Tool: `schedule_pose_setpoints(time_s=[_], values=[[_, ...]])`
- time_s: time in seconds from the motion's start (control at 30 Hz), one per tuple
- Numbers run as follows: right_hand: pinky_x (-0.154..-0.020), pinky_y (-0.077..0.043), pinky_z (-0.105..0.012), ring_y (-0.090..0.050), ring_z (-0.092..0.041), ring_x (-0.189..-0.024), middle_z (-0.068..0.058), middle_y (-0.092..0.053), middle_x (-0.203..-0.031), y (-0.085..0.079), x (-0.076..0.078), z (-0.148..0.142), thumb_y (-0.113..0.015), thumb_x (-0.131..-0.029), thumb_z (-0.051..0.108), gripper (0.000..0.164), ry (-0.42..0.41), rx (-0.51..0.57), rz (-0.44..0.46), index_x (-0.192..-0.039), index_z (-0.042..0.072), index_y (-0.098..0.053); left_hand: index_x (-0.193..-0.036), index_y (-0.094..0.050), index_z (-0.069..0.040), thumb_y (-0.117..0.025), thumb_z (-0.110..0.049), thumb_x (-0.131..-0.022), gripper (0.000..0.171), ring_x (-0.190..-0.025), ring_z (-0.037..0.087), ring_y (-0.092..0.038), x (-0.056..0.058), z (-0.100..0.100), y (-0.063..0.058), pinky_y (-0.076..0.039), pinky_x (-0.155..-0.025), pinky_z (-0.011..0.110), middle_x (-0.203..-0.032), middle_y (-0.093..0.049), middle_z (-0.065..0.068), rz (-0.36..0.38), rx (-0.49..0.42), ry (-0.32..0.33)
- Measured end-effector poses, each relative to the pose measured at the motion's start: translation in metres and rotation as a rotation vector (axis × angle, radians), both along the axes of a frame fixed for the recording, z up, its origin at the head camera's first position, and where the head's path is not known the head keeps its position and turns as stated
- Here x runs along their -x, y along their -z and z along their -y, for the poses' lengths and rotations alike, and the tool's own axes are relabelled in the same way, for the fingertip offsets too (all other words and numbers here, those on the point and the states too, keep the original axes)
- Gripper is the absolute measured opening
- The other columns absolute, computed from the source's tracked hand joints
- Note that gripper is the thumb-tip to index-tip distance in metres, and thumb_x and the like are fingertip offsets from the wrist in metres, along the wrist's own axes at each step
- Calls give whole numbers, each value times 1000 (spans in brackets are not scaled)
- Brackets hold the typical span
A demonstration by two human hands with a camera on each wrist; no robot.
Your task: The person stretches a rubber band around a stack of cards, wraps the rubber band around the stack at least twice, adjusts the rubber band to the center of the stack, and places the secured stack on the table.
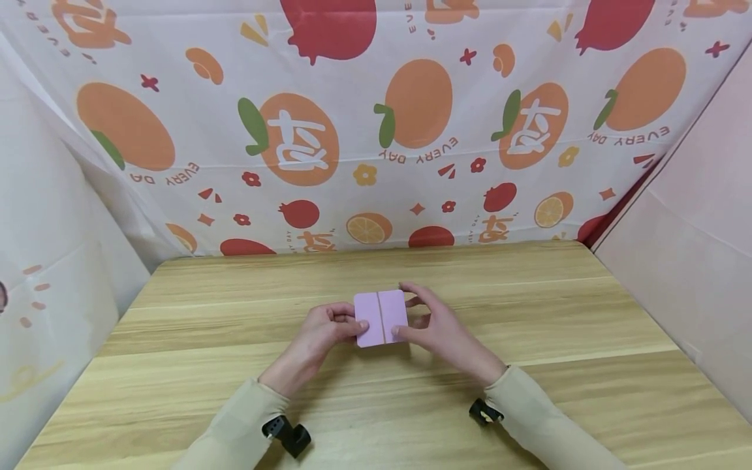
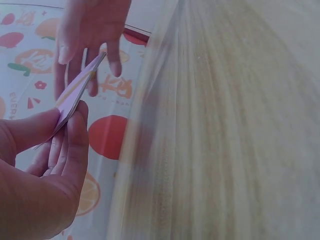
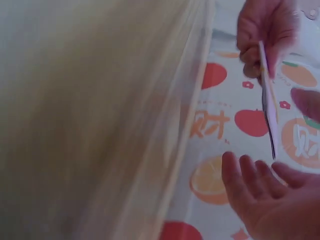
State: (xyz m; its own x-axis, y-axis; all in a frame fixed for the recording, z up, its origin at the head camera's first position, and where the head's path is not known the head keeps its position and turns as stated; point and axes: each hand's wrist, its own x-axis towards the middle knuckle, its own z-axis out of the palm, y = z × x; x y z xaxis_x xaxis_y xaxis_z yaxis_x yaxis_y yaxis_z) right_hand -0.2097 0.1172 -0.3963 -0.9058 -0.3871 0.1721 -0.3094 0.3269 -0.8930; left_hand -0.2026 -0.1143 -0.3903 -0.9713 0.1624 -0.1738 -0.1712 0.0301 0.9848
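A thin pink square pad (image 1: 369,310), like a small stack of paper or cards, is held above the table with a tan band, apparently a rubber band (image 1: 381,318), running across its middle. My left hand (image 1: 322,336) pinches its left edge, thumb on top and fingers underneath. Seen edge-on in the left wrist view, the pad (image 2: 75,95) looks thin and layered, and it tilts. At the right edge, my right hand (image 1: 437,329) has thumb and fingers spread apart around the pad. In the right wrist view, the right hand's fingers (image 3: 250,182) look extended and apart from the pad (image 3: 267,100).
Under the hands lies a wood-grain table (image 1: 235,365). A white fruit-printed cloth (image 1: 358,189) hangs along its back edge, with pale cloth panels (image 1: 699,261) at the sides. A black wrist mount (image 1: 286,436) is strapped to the left sleeve, another (image 1: 485,412) to the right.
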Motion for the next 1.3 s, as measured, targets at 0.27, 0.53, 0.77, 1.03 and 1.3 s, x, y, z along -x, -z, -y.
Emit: schedule_pose_setpoints(time_s=[0.27,0.53,0.77,1.03,1.3], values=[[-103,-43,-36,-38,-10,-133,6,-38,-151,-3,2,-4,-86,-77,24,86,-102,-323,-275,-148,14,-40,-100,-64,8,-72,1,-84,19,-75,14,-64,0,3,0,-54,-73,30,-81,-68,7,-12,-12,28],[-108,-36,-30,-37,-11,-134,2,-39,-150,-2,8,-5,-86,-76,25,86,-164,-496,-477,-148,14,-41,-101,-63,9,-71,1,-85,20,-75,13,-64,0,4,1,-53,-72,29,-81,-69,7,-5,-9,62],[-105,-40,-31,-43,-13,-130,0,-45,-146,-1,12,-7,-86,-76,27,82,-155,-534,-547,-145,12,-45,-119,-59,14,-71,2,-83,40,-72,16,-63,3,8,-2,-55,-67,32,-84,-67,11,-131,155,121],[-105,-39,-33,-44,-15,-130,-1,-46,-146,-1,15,-10,-86,-75,31,81,-119,-558,-553,-143,10,-47,-149,-37,-7,-88,-13,-72,93,-119,29,-55,8,15,0,-48,-95,44,-141,-48,14,-596,751,231],[-106,-39,-34,-44,-16,-130,-2,-47,-146,-1,18,-11,-86,-75,31,80,-122,-544,-517,-143,10,-48,-140,-49,-10,-89,-21,-72,80,-130,26,-48,5,15,-5,-43,-102,45,-143,-48,6,-776,893,287]])
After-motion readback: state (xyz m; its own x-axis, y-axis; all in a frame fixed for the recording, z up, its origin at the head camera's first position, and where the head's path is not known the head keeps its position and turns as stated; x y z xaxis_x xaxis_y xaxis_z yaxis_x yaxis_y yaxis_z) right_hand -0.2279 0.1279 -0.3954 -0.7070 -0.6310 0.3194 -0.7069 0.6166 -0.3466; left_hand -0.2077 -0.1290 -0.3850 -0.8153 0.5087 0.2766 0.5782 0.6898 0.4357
